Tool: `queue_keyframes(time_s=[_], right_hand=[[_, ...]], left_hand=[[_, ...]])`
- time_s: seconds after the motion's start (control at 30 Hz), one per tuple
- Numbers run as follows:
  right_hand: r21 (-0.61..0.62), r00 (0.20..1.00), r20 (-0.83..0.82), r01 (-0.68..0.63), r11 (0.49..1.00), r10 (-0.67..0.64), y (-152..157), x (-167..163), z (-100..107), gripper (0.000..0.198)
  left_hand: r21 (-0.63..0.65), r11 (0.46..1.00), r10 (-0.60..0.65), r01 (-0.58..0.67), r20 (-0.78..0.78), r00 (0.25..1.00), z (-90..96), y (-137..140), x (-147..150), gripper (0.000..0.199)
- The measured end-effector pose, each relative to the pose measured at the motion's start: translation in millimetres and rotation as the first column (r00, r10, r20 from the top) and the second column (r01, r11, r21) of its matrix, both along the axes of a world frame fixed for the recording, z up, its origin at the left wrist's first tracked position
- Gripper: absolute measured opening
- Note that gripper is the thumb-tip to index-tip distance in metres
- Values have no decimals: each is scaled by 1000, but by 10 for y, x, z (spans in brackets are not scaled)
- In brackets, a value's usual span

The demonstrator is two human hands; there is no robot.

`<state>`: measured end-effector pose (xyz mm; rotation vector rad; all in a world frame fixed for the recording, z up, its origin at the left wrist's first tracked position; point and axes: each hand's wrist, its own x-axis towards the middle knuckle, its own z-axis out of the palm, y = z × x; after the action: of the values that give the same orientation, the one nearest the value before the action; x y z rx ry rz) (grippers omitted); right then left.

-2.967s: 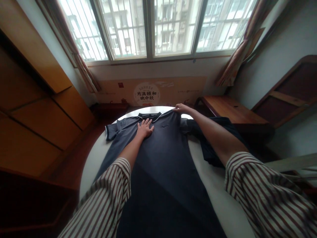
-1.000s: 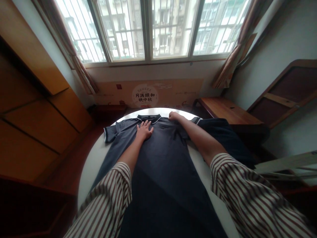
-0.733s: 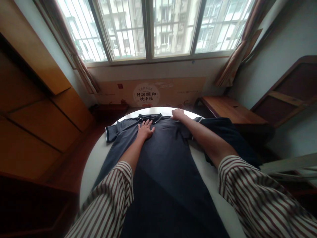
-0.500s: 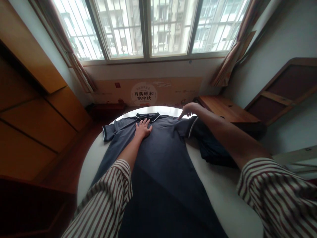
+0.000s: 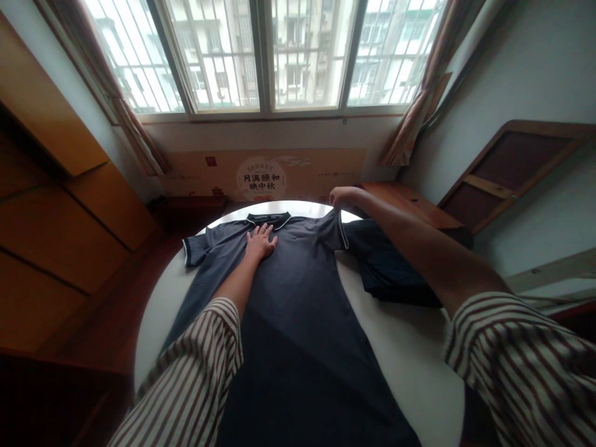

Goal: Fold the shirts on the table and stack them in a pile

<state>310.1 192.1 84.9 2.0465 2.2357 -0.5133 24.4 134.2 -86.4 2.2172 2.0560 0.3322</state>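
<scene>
White tops the round table (image 5: 410,360) before us, the largest thing within our reach. Along it, front up and collar (image 5: 267,218) away from us, lies a dark grey short-sleeved polo shirt (image 5: 298,335), its lower part running towards us past the bottom edge of view. On our right, just beside the shirt's sleeve (image 5: 331,230), sits a heap of folded navy garments (image 5: 391,267); it is probably several pieces, though shadow hides the layers. Our right hand (image 5: 342,197) is closed on that sleeve, pinching its upper edge and holding it raised. Our left hand (image 5: 262,242) rests flat below the collar, fingers splayed. Between our hands shows a small chest mark (image 5: 297,237).
</scene>
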Motion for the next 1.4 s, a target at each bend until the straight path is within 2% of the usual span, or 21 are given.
queue_keyframes(time_s=[0.07, 0.17, 0.27, 0.37, 0.47, 0.57, 0.63, 0.73, 0.87, 1.0, 1.07, 1.13, 1.23, 1.33, 1.4], right_hand=[[60, 999, -42, -25, 998, 27, 9, -192, 19, 35], [41, 987, -141, -78, 996, 83, 49, -485, -35, 46], [13, 981, -186, -55, 998, 56, 104, -619, -151, 50], [-12, 994, -107, 24, 1000, -25, 140, -539, -293, 42], [-111, 997, -23, 66, 992, -69, 135, -363, -448, 31], [-210, 999, 1, 44, 977, -44, 108, -234, -588, 28], [-233, 1000, -5, 9, 973, -10, 98, -200, -656, 29], [-184, 1000, 5, -29, 983, 30, 100, -209, -702, 30], [31, 995, 72, -71, 997, 69, 61, -278, -667, 35], [203, 977, 172, -163, 966, 128, -203, -336, -630, 34], [221, 958, 224, -228, 948, 178, -438, -324, -646, 32], [222, 934, 274, -295, 929, 231, -703, -281, -684, 33], [223, 893, 332, -387, 895, 303, -1056, -201, -769, 36], [238, 868, 366, -437, 868, 336, -1267, -158, -871, 33], [259, 865, 378, -441, 859, 330, -1334, -151, -937, 28]], left_hand=[[0, 1000, -5, 5, 2, 1000, 3, -9, 1, 65], [5, 1000, -5, 5, 8, 1000, 8, -23, 6, 66], [10, 1000, -5, 5, 11, 1000, 13, -32, 13, 65], [7, 1000, -10, 10, 12, 1000, 16, -29, 18, 65], [8, 1000, -4, 3, 9, 1000, 5, -14, 16, 65], [7, 1000, 0, 0, 6, 1000, -9, -3, 9, 64], [9, 1000, -2, 2, 9, 1000, -10, -4, 7, 64], [13, 1000, -2, 2, 11, 1000, 3, -10, 9, 64], [5, 1000, 4, -4, 6, 1000, 11, -5, 14, 64], [-5, 1000, -7, 7, 6, 1000, 1, -15, 2, 64], [4, 1000, -10, 10, 6, 1000, 28, -42, -3, 64], [69, 997, -22, 22, -5, 1000, 94, -66, 15, 62], [139, 986, -100, 95, 30, 995, 236, -46, 140, 51], [60, 987, -151, 146, 100, 983, 336, 51, 400, 38], [8, 988, -155, 156, 122, 980, 346, 123, 597, 35]])
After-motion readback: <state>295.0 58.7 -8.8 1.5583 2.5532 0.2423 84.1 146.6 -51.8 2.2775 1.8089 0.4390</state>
